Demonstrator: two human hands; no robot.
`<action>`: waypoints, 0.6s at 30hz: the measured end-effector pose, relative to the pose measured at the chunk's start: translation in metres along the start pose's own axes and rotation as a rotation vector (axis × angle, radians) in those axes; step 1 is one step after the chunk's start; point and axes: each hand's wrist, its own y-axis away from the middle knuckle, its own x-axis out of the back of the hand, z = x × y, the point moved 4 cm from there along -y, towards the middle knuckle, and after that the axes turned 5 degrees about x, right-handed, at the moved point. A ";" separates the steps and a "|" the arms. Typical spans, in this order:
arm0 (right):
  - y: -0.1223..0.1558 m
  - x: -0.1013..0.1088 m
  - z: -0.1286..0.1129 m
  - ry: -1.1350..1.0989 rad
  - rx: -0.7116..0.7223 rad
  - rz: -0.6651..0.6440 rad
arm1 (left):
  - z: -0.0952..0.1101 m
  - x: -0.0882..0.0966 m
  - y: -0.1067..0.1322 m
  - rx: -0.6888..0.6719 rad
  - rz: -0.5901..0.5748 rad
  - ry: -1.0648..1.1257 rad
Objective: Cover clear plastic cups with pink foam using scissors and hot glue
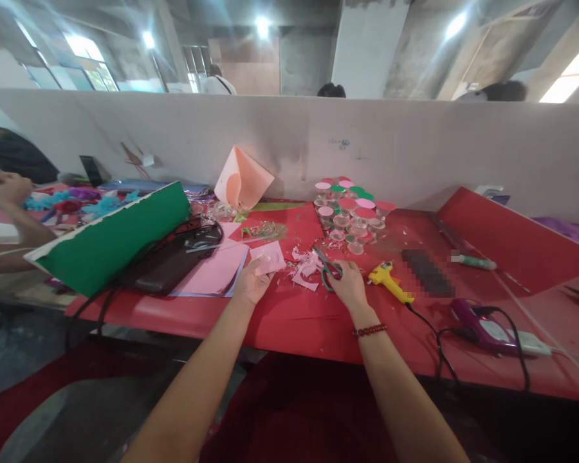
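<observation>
My left hand (251, 283) pinches the near edge of a small pink paper piece (269, 257) lying on the red table (289, 321). My right hand (348, 283) is closed round the green handles of a pair of scissors (327, 265), whose blades point up and left toward a heap of pink paper scraps (305, 265). A bead bracelet circles my right wrist. A stack of pink sheets (217, 270) lies just left of my left hand.
A yellow glue gun (388, 280) lies right of my right hand, its cable running toward a purple device (477, 319). Small clear cups with coloured lids (352, 209) cluster behind. A green board (109, 235), a black bag (174, 257) and a folded pink sheet (241, 180) stand left. Another person's arm (9, 206) is far left.
</observation>
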 end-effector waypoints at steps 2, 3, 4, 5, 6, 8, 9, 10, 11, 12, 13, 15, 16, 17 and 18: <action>0.000 0.001 -0.002 0.041 -0.016 -0.023 | 0.000 0.001 0.000 -0.004 0.002 0.000; 0.000 0.001 -0.004 0.063 -0.025 -0.036 | 0.000 0.001 0.000 -0.005 0.002 0.003; 0.000 0.001 -0.006 0.085 -0.034 -0.049 | 0.001 0.000 0.000 -0.008 0.001 0.006; 0.000 0.001 -0.008 0.105 -0.042 -0.063 | 0.001 0.000 0.000 -0.010 0.001 0.007; -0.001 0.000 -0.011 0.122 -0.050 -0.077 | 0.001 -0.001 0.000 -0.014 0.001 0.006; -0.001 0.000 -0.016 0.145 -0.069 -0.105 | 0.002 -0.003 0.001 -0.022 0.008 -0.002; -0.002 0.000 -0.018 0.150 -0.081 -0.118 | 0.002 -0.004 0.002 -0.026 0.014 -0.005; -0.002 0.001 -0.019 0.151 -0.093 -0.131 | 0.003 -0.005 0.003 -0.030 0.021 -0.007; -0.003 0.002 -0.021 0.147 -0.106 -0.143 | 0.003 -0.006 0.004 -0.033 0.027 -0.007; -0.003 0.003 -0.021 0.137 -0.118 -0.154 | 0.003 -0.006 0.004 -0.036 0.031 -0.004; -0.004 0.005 -0.021 0.122 -0.130 -0.163 | 0.004 -0.007 0.005 -0.036 0.032 -0.001; -0.006 0.009 -0.020 0.083 -0.161 -0.177 | 0.004 -0.009 0.006 -0.032 0.028 0.000; -0.006 0.012 -0.019 0.063 -0.179 -0.182 | 0.004 -0.009 0.006 -0.032 0.027 -0.002; -0.007 0.015 -0.018 0.043 -0.197 -0.186 | 0.004 -0.009 0.006 -0.031 0.026 -0.002; -0.007 0.018 -0.016 0.025 -0.213 -0.188 | 0.004 -0.009 0.006 -0.031 0.027 0.001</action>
